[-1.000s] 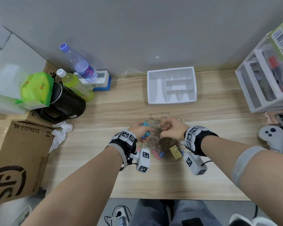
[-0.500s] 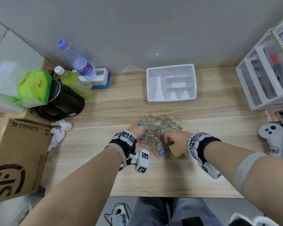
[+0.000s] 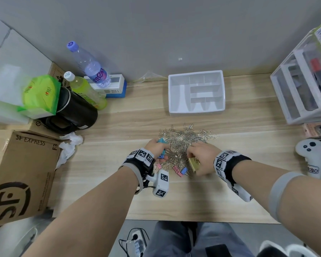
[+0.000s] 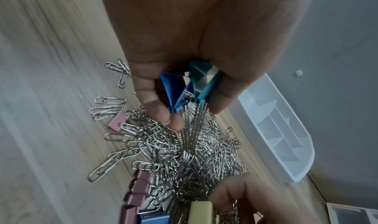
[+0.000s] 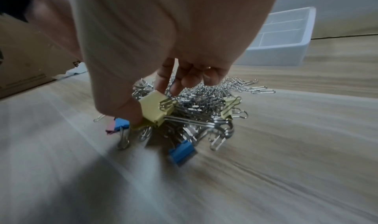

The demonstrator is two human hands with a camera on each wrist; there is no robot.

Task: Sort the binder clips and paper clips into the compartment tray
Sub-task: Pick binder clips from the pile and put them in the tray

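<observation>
A heap of silver paper clips lies mid-desk, with pink, blue and yellow binder clips mixed in along its near edge. My left hand holds two blue binder clips in its curled fingers at the heap's left side, their wire handles pointing down at the pile. My right hand pinches a yellow binder clip between thumb and fingers at the heap's near right. The white compartment tray stands beyond the heap, its compartments empty.
At left stand a cardboard box, a black kettle, two bottles and crumpled tissue. A white drawer unit and a game controller sit at right. The desk's front edge runs close below my forearms.
My right hand moved from the heap's top toward its near right edge and took hold of the yellow binder clip. My left hand kept its blue clips and hardly moved.
</observation>
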